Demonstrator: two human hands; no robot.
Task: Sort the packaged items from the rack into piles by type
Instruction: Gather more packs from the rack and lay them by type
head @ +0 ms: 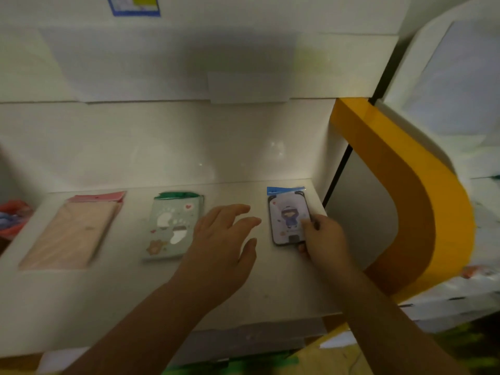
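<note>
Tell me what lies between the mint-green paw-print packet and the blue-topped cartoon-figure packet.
In the head view, only the open left hand over bare white shelf lies between them.

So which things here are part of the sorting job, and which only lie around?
Part of the job:
- pink package
- green package
- blue-topped package, in the right hand
- left hand, open

Lying around:
- red and blue bundle
- yellow band
- blue-edged label
</note>
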